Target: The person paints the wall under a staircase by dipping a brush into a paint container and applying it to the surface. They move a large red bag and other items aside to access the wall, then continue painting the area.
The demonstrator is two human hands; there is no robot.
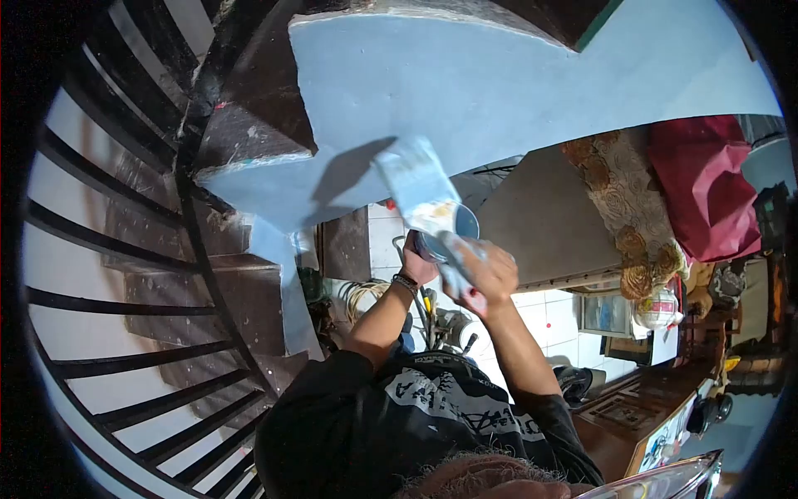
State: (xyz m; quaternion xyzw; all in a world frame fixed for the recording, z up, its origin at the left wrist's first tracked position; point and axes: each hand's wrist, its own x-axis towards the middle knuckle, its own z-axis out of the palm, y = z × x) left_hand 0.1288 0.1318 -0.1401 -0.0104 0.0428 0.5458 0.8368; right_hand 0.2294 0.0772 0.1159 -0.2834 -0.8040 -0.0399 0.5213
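My right hand (pixel 489 270) is closed round the handle of a wide paintbrush (pixel 416 183), its head pointing up and away from me. Pale blue paint coats the brush, with yellowish patches near the handle end. Just behind it, my left hand (pixel 419 262) grips a small paint can (pixel 467 223), partly hidden by the brush and my right hand. Beyond the bristles rises the light blue side of a staircase (pixel 374 91), where the brush casts a shadow. My left wrist wears a dark bracelet (pixel 405 283).
Dark stair treads (pixel 258 133) and a black railing (pixel 195 241) run along the left. A table with a patterned cloth (pixel 623 200) and a red cover (pixel 706 187) stands right. Below are white floor tiles (pixel 553 320), a coiled hose or cable (pixel 359 299) and a wooden cabinet (pixel 619 416).
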